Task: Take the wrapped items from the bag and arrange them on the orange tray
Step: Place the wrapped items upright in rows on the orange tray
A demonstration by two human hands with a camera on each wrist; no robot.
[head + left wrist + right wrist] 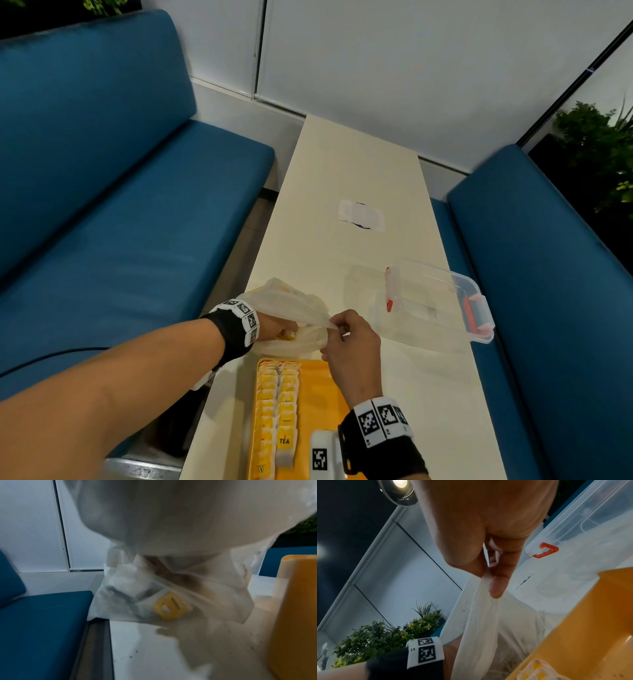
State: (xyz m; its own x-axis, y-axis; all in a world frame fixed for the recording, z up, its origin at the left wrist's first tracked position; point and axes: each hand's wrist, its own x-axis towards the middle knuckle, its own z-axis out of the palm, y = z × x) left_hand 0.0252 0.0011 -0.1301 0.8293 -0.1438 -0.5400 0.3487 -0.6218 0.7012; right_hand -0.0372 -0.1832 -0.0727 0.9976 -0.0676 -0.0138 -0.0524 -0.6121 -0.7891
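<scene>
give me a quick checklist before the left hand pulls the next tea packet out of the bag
1. Bag mouth held open: ok. The right hand pinches the edge of the bag and lifts it.
2. Left hand inside the bag: ok.
3. Left hand actually grips a packet: cannot tell, the fingers are hidden by plastic.
4. Packets left in the bag: ok, a yellow tea packet shows through the plastic.
5. Free room on the orange tray: ok, bare to the right of the rows of tea packets.
6. Path from bag to tray clear: ok, they lie next to each other.
</scene>
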